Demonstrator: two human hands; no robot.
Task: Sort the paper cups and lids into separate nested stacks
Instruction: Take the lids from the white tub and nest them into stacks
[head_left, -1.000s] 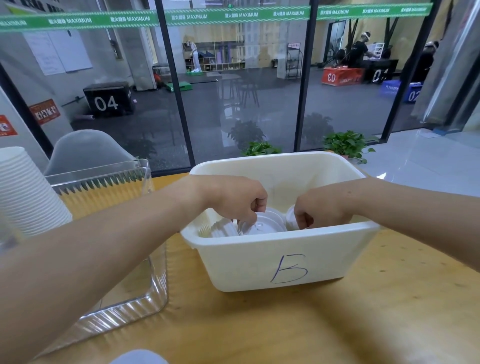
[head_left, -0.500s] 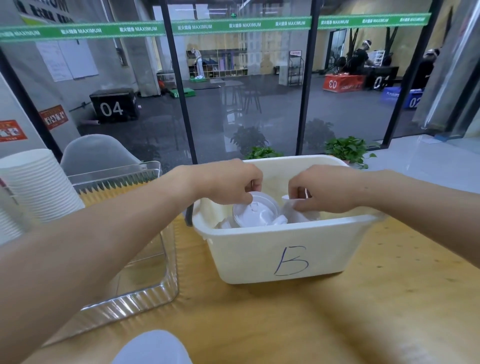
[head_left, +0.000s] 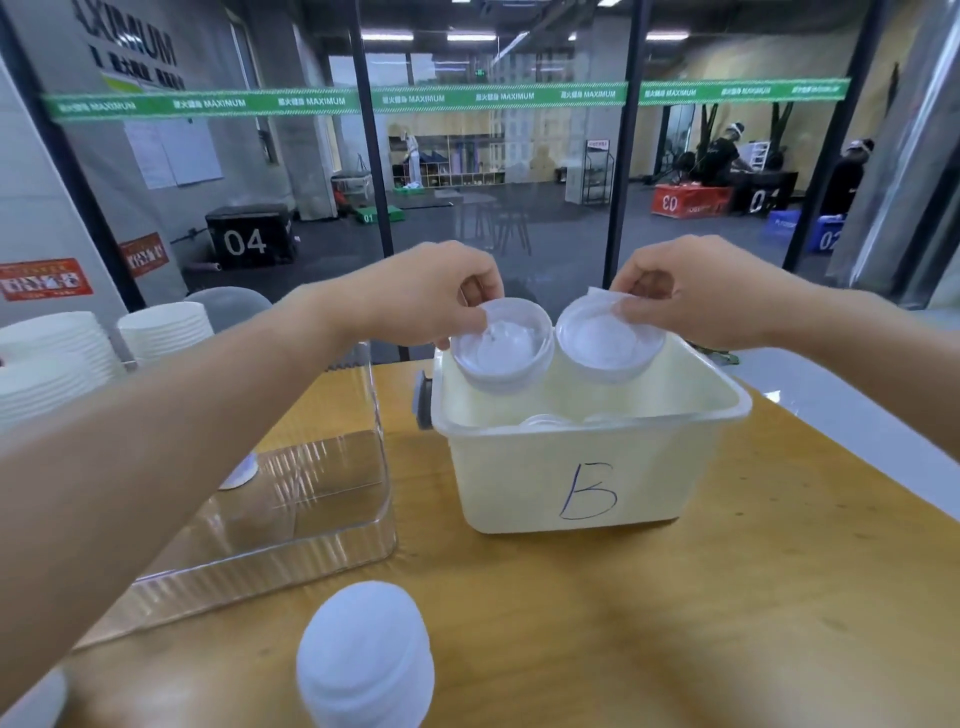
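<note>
Left hand (head_left: 421, 296) and right hand (head_left: 691, 291) each hold a lid (head_left: 501, 348) (head_left: 608, 340) in a rim pinch grip above bin B (head_left: 587, 457). Lids look light, thin and flexible (probably slippery); the rim is the best hold.

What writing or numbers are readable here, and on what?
"B": handwritten on the cream plastic bin.
"04": black box beyond the glass.
"MAXIMUM": repeated along the green strip on the glass; its other characters are blurred.
"03": red box, mirrored.
Red wall signs: unreadable.
</note>
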